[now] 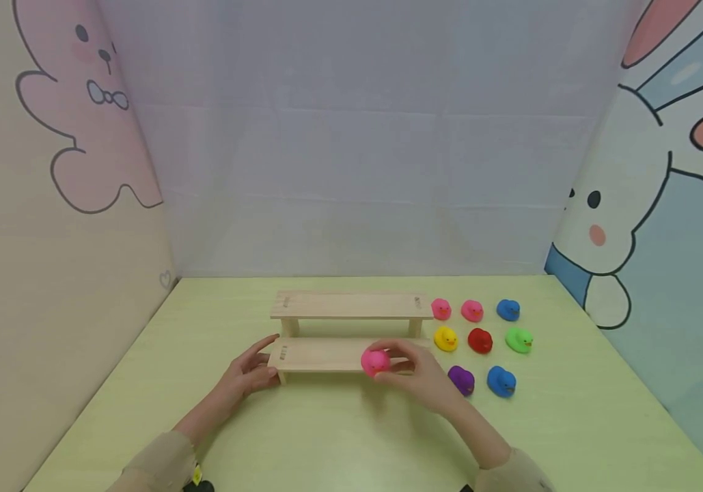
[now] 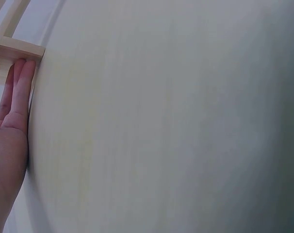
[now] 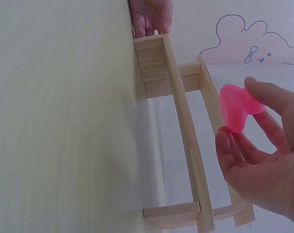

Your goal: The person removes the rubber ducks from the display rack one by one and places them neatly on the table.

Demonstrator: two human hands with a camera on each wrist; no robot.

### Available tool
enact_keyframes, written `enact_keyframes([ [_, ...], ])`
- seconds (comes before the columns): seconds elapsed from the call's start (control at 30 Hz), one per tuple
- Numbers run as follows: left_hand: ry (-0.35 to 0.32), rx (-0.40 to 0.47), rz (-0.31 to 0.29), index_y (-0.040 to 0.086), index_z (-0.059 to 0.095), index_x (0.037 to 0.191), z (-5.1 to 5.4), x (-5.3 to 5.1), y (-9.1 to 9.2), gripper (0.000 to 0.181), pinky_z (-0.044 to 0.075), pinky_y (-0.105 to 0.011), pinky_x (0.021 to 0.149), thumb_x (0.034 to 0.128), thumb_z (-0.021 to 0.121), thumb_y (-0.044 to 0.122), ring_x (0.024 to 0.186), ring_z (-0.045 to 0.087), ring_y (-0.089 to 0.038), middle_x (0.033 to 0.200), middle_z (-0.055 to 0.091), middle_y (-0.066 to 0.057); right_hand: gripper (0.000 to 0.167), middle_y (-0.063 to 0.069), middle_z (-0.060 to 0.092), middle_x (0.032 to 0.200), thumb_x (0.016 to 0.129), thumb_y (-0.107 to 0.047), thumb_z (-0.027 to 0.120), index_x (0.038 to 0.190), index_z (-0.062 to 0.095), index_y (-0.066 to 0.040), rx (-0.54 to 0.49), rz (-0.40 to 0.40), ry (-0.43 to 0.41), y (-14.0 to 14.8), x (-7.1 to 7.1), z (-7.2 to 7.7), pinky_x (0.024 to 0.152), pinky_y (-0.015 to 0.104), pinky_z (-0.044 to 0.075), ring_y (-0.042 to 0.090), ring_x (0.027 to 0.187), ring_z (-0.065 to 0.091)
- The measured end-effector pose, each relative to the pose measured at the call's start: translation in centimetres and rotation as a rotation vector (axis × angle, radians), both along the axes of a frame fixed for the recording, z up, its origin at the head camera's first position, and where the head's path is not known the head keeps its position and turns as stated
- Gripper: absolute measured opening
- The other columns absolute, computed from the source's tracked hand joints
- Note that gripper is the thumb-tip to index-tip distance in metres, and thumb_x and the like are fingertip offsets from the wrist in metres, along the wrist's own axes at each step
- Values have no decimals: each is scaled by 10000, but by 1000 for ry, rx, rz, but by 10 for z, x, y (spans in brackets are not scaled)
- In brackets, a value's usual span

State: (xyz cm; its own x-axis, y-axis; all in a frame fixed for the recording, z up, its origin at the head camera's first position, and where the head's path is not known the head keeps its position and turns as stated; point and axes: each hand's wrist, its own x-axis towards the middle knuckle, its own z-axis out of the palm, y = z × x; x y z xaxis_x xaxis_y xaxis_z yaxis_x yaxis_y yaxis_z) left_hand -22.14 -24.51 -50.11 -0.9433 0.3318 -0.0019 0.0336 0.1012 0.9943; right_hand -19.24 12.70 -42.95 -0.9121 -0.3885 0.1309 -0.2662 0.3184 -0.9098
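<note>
A two-step wooden rack (image 1: pixel 320 355) stands on the table. My left hand (image 1: pixel 246 372) rests against the left end of its lower step, with the thumb at the front corner. In the left wrist view the straight fingers (image 2: pixel 23 92) of this hand touch the rack's end leg (image 2: pixel 22 48). My right hand (image 1: pixel 420 376) pinches a pink rubber duck (image 1: pixel 376 363) between thumb and fingers, in front of the lower step's right half. In the right wrist view the duck (image 3: pixel 236 107) is held up beside the rack's boards.
Right of the rack stand several rubber ducks: two pink, such as this pink duck (image 1: pixel 472 311), two blue, including this blue duck (image 1: pixel 501 381), a yellow duck (image 1: pixel 446 339), a red duck (image 1: pixel 480 340), a green duck (image 1: pixel 519 339) and a purple duck (image 1: pixel 462 380). Cloth walls (image 1: pixel 357 137) enclose the table.
</note>
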Motion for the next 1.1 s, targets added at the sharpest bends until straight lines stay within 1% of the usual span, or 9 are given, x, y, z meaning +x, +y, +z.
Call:
enact_keyframes([
  [0.13,-3,-3,3,159,245,1571,1,0,0,662,574,-272,912,988,553,98,1080,648,-97,1253,562,-81,415,-17,654,1238,841,-282,784,1231,644,-257,19,-43,-2,11,4,5,882,175,555,229,1141,602],
  [0.23,-5,-8,8,163,249,1570,0,0,0,660,573,-267,912,988,555,103,1079,648,-94,1258,561,-86,410,-11,652,1230,837,-275,788,1220,643,-256,27,-70,5,19,6,8,882,180,551,212,1125,594],
  [0.47,1,7,-7,149,243,1570,0,0,0,661,573,-276,916,988,553,94,1085,650,-96,1266,564,-82,410,27,649,1235,848,-249,776,1233,638,-221,22,-72,34,42,9,10,893,234,566,247,1095,601],
  [0.67,9,14,-16,137,237,1571,0,-1,-1,661,574,-279,916,989,546,83,1086,651,-95,1259,568,-70,452,52,623,1280,853,-284,771,1273,622,-207,48,-112,36,62,12,11,879,215,566,251,1091,612],
  [0.77,6,13,-16,138,233,1572,0,0,-1,662,573,-278,919,990,544,84,1091,649,-92,1258,566,-67,444,67,628,1279,859,-262,766,1272,621,-184,42,-129,58,72,13,12,885,216,568,183,1099,613],
  [0.87,3,17,-12,137,239,1570,0,0,0,657,573,-280,921,989,543,83,1092,650,-96,1260,567,-72,434,71,641,1267,864,-244,763,1266,623,-162,60,-154,89,80,13,11,891,212,563,40,1083,597],
  [0.97,0,12,-9,146,244,1568,1,0,0,652,572,-275,923,991,544,96,1095,649,-94,1268,563,-75,439,82,642,1269,867,-238,759,1271,616,-143,80,-176,97,88,13,11,886,201,559,-61,1048,569],
  [1.1,-6,8,-3,146,245,1568,2,1,0,654,572,-269,919,990,548,103,1090,649,-89,1267,563,-72,439,92,630,1277,877,-213,749,1282,608,-123,79,-187,106,100,15,9,877,195,560,-78,1042,569],
])
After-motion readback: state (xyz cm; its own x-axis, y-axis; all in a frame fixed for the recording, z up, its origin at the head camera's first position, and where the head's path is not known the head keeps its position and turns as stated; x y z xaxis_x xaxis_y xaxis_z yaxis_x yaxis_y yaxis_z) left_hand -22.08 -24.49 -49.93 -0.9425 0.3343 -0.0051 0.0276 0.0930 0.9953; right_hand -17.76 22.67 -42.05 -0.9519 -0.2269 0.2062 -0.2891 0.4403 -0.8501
